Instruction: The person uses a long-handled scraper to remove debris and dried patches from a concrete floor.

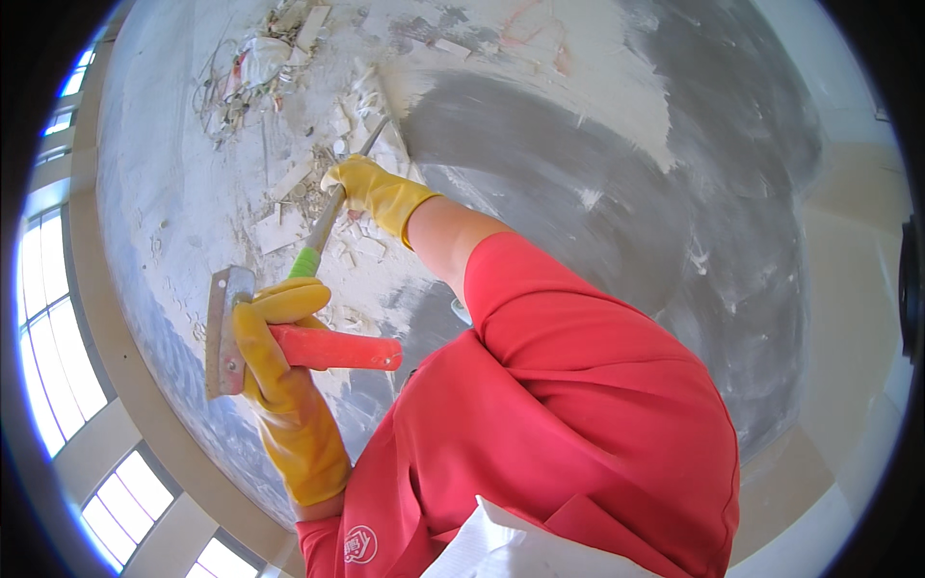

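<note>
My left hand, in a yellow rubber glove, grips a scraper with a red handle and a wide metal blade. The blade faces left and the handle sticks out to the right. A long pole with a grey shaft and a green grip runs up from the same hand. Further along the shaft, my right hand, also gloved in yellow, is closed around it. The pole's far end reaches the debris on the floor; what is fixed there is hard to make out.
Broken pale pieces and rubble lie around the pole. Farther off is a heap of debris with tangled strands and a white bag. Dust streaks the grey concrete floor. A wall with windows curves along the left.
</note>
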`<action>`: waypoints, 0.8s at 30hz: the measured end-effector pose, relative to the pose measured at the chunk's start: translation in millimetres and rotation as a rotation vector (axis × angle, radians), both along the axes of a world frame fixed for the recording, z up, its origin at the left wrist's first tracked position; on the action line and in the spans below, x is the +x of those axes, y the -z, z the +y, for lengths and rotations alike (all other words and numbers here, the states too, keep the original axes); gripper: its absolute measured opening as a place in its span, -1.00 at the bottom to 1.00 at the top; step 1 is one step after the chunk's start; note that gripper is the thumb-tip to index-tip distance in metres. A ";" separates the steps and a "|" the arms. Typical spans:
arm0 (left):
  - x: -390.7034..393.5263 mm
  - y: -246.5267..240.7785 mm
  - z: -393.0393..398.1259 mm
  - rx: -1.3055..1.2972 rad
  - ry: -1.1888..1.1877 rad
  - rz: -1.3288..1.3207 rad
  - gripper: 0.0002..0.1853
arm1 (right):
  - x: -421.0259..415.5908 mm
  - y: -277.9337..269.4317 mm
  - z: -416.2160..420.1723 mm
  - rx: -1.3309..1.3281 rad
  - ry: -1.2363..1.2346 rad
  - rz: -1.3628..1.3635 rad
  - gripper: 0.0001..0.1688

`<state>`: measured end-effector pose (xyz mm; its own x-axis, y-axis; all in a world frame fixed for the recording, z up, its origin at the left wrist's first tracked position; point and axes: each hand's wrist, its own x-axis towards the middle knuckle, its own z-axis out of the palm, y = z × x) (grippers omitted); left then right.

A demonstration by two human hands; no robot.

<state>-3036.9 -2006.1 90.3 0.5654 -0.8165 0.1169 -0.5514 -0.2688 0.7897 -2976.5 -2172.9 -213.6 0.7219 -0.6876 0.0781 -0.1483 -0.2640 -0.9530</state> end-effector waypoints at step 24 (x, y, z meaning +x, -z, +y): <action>122.8 68.9 11.6 -0.188 0.794 0.680 -0.12 | -203.2 -21.7 138.7 -0.049 0.315 0.436 -0.82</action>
<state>-2914.1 -1994.5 21.4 -0.1282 -0.9819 0.1393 0.0580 0.1328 0.9894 -3179.7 -2034.2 -191.9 0.4540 -0.8790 -0.1457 -0.6068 -0.1853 -0.7730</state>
